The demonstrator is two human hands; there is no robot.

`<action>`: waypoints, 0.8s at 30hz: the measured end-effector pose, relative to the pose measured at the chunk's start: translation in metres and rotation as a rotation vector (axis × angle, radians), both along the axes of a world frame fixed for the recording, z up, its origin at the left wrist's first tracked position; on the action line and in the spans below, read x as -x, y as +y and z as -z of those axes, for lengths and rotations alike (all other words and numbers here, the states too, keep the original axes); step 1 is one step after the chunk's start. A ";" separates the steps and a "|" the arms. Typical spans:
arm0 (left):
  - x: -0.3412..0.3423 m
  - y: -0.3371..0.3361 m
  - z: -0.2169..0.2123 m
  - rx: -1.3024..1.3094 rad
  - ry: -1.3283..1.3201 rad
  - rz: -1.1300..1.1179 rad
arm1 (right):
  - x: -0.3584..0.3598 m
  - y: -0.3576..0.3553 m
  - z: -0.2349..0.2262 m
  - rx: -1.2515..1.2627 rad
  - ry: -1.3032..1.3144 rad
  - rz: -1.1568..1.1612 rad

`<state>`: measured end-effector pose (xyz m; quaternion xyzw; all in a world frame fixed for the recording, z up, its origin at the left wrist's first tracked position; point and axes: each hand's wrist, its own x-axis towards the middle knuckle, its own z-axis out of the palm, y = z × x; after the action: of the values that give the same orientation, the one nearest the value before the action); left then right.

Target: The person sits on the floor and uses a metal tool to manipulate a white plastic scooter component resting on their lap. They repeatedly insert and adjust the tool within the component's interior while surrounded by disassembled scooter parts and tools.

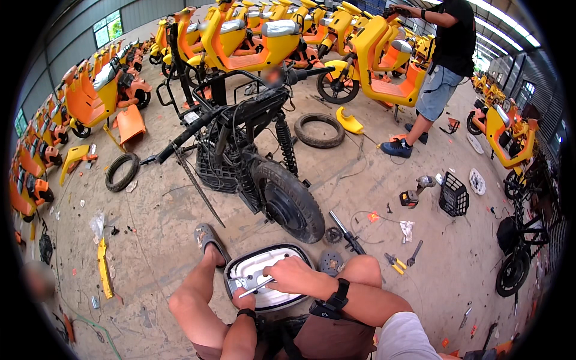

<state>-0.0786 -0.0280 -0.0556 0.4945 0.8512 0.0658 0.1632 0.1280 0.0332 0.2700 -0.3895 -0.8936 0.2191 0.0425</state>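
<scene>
Between my legs lies an oval shell (300,255) with a black rim and a white moulded inside, like an upturned scooter seat. My right hand (297,276) is over it, its fingers closed on the upper end of a slim metal rod (256,288). The rod slants down toward my left hand (245,300), which is at the shell's near left edge, fingers bent and partly hidden. What my left hand grips cannot be made out. A silver metal plate (238,284) sits inside the shell beside my left fingers.
Ahead stands a stripped black scooter frame with its wheel (291,201) close to the shell. To the right lie pliers (396,264), a wrench (414,253), a cordless drill (416,191) and a black basket (454,194). A person (447,66) stands beside yellow scooters (384,78).
</scene>
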 end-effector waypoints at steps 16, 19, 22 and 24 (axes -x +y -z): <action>0.002 0.002 -0.006 0.002 -0.156 -0.074 | -0.003 -0.001 0.001 -0.027 0.039 0.003; 0.003 0.001 -0.005 -0.003 -0.183 -0.089 | -0.003 -0.001 0.000 -0.025 0.036 0.001; 0.004 0.000 -0.005 -0.004 -0.224 -0.088 | -0.003 -0.001 -0.001 -0.018 0.039 -0.001; 0.005 -0.001 -0.005 -0.010 -0.245 -0.088 | -0.003 -0.001 -0.001 -0.021 0.046 0.000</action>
<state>-0.0839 -0.0286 -0.0505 0.4459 0.8453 0.1371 0.2603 0.1307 0.0326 0.2714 -0.3837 -0.8947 0.2188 0.0672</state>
